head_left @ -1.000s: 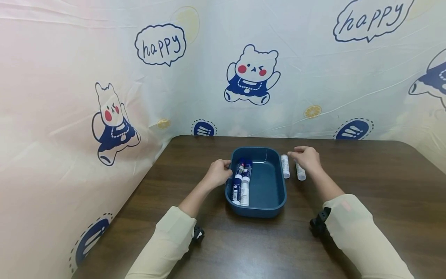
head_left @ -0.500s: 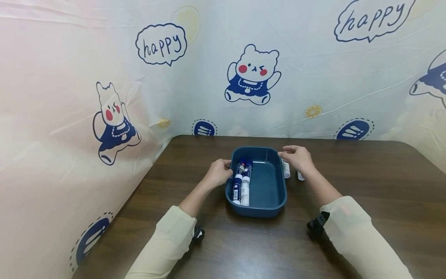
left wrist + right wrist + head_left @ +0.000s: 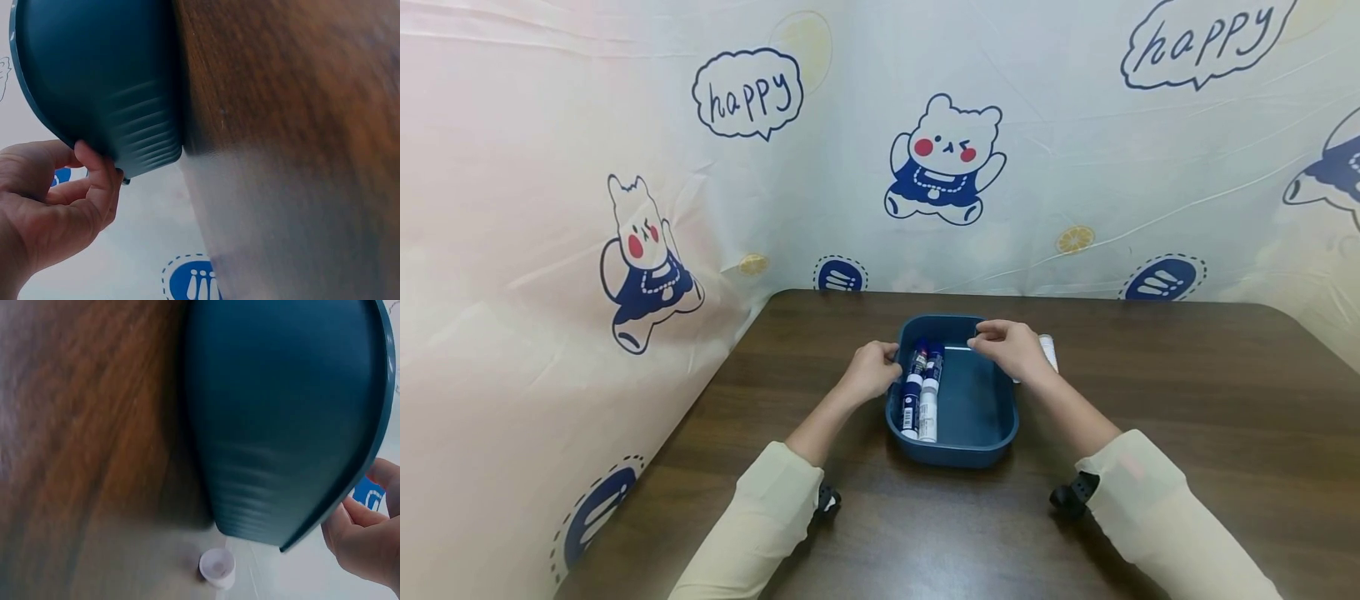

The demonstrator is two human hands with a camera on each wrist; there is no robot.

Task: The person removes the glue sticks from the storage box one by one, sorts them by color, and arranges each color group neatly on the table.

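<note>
A blue rectangular bin (image 3: 951,456) stands on the table. Along its left side lie several whiteboard markers, among them a blue one (image 3: 909,410) and a white one (image 3: 928,417). My left hand (image 3: 870,371) grips the bin's left rim, fingers curled at the edge and against the outer wall. Over the far right part of the bin is my right hand (image 3: 1015,350), thumb and fingertips close together past the right rim. I cannot tell whether it holds a marker. In the right wrist view, the bin's rim hides part of this hand.
A white marker (image 3: 1048,352) lies on the table right of the bin, partly behind the right hand. The end of a white marker (image 3: 217,565) shows beside the bin in the right wrist view. A printed curtain (image 3: 850,167) hangs behind the brown table (image 3: 1187,375).
My right hand has moved left from above the white markers to over the bin, bringing one marker's top into view. The left hand has stayed at the rim.
</note>
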